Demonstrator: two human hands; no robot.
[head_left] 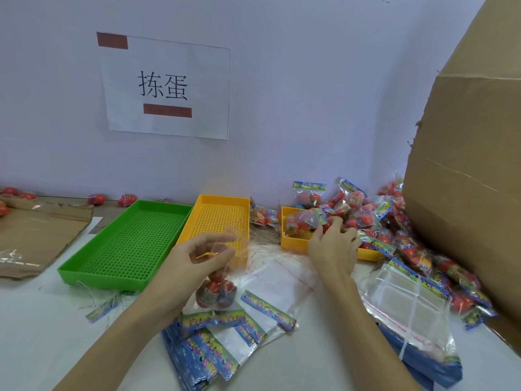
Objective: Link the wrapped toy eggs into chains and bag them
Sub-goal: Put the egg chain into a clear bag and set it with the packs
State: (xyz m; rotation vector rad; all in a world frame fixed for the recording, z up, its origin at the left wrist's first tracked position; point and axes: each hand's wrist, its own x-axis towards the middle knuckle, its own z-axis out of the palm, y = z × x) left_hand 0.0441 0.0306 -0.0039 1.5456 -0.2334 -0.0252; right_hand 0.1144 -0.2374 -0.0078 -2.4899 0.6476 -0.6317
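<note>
Left hand [197, 258]: I have it pinching the clear wrapper top of a chain of eggs [215, 289], which hangs just above the worktop [42, 320].
Right hand [334, 244]: my fingers curl into the loose eggs [352, 218] heaped at the small yellow tray [293, 241]; whether they grip one, I cannot tell.
Empty bags [225, 334]: lying flat between my forearms.
Other trays: green tray [127, 244] and yellow tray [217, 218] touching, side by side.

White table [42, 320]: green tray [127, 244], yellow trays [217, 218], bags [225, 340], cardboard [36, 230]
</note>
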